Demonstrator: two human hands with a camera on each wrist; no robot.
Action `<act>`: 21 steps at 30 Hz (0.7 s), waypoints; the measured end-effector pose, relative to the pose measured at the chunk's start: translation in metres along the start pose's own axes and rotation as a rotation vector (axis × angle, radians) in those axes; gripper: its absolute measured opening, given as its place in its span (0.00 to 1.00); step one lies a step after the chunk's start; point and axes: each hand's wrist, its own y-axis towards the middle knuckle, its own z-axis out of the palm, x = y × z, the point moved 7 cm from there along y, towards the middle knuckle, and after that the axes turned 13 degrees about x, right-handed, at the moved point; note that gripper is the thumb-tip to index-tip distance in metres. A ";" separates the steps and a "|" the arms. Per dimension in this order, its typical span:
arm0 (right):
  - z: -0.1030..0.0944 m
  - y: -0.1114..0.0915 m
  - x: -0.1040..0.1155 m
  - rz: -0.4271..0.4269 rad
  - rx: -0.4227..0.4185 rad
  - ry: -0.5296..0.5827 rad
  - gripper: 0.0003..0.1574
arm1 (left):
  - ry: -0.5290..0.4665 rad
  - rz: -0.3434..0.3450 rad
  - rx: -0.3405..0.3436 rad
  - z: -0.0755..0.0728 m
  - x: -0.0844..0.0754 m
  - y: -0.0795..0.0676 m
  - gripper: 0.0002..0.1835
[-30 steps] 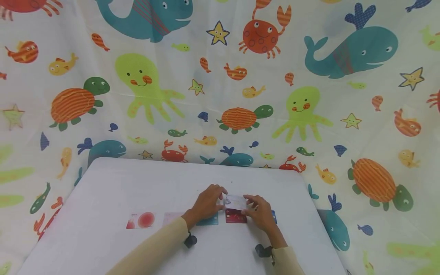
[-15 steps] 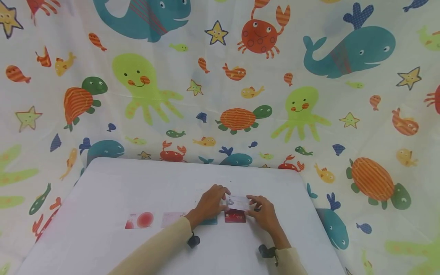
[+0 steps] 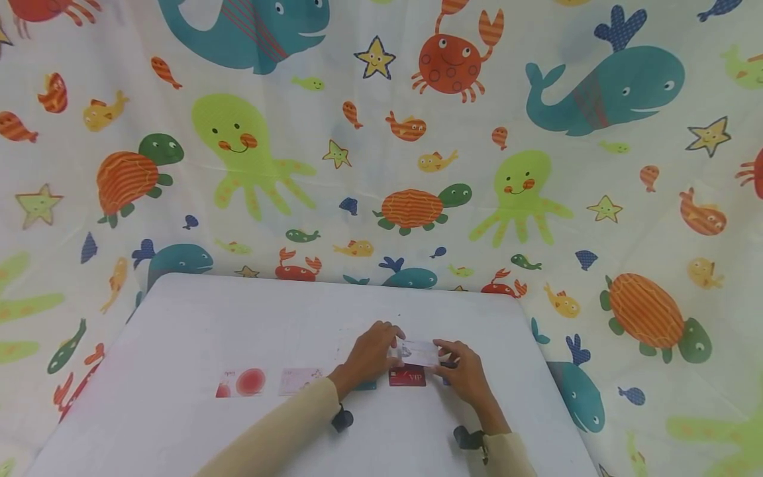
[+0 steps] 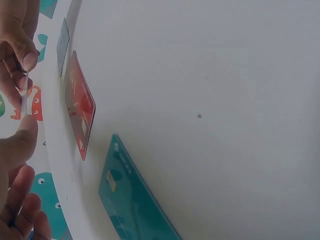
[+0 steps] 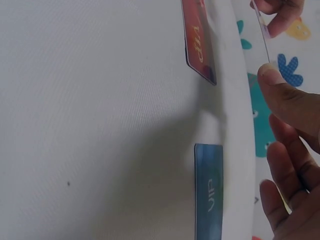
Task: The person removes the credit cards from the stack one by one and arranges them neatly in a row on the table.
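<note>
A white card [image 3: 419, 353] with a small picture near its left end is held up between both hands, above the table. My left hand [image 3: 372, 351] pinches its left edge, and my right hand [image 3: 463, 370] pinches the right edge. From the wrists the card is seen nearly edge-on. Just below it lies a red VIP card [image 3: 408, 376]. A teal card [image 4: 132, 200] lies near my left hand, mostly covered by it in the head view. Under my right hand is a blue VIP card [image 5: 209, 192], largely hidden from the head camera.
Farther left on the white table [image 3: 250, 318] lie a pink card [image 3: 300, 381] and a white card with a red circle [image 3: 241, 383]. All the lying cards form a row. Behind the table hangs a curtain [image 3: 411, 159] printed with sea animals.
Both hands and the held white card have shifted slightly to the right. The pink card shows more fully now, while the teal card is more covered.
</note>
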 end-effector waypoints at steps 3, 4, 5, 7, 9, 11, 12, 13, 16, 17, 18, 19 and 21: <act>-0.002 0.000 -0.003 0.012 -0.001 -0.001 0.34 | -0.011 -0.001 0.001 0.002 -0.001 0.002 0.26; -0.002 0.000 -0.004 0.014 -0.002 0.000 0.33 | -0.016 -0.001 0.001 0.002 -0.002 0.002 0.27; -0.003 -0.001 -0.005 0.019 -0.002 0.003 0.33 | -0.015 -0.002 0.002 0.003 -0.002 0.003 0.27; -0.004 -0.001 -0.007 0.023 -0.005 0.001 0.33 | -0.008 -0.001 0.001 0.005 -0.004 0.004 0.27; -0.005 -0.002 -0.009 0.022 -0.007 -0.004 0.33 | 0.005 0.004 -0.005 0.006 -0.006 0.005 0.26; -0.006 -0.003 -0.010 0.029 -0.009 0.002 0.33 | 0.014 0.010 -0.012 0.007 -0.008 0.005 0.26; -0.007 -0.004 -0.011 0.027 -0.010 0.001 0.33 | 0.018 0.013 -0.016 0.007 -0.009 0.005 0.26; -0.008 -0.005 -0.011 0.027 -0.008 0.003 0.33 | 0.021 0.015 -0.021 0.008 -0.010 0.005 0.26; -0.012 -0.008 -0.013 0.022 -0.006 0.002 0.33 | 0.022 0.014 -0.029 0.010 -0.015 0.004 0.25; -0.013 -0.009 -0.014 0.018 -0.005 -0.001 0.34 | 0.024 0.014 -0.031 0.012 -0.016 0.004 0.25; -0.014 -0.010 -0.015 0.018 -0.003 -0.001 0.34 | 0.026 0.012 -0.032 0.013 -0.017 0.004 0.25; -0.015 -0.011 -0.016 0.018 -0.001 0.002 0.34 | 0.029 0.011 -0.033 0.014 -0.018 0.004 0.25; -0.017 -0.012 -0.017 0.013 0.003 0.000 0.34 | 0.035 0.005 -0.032 0.016 -0.021 0.005 0.25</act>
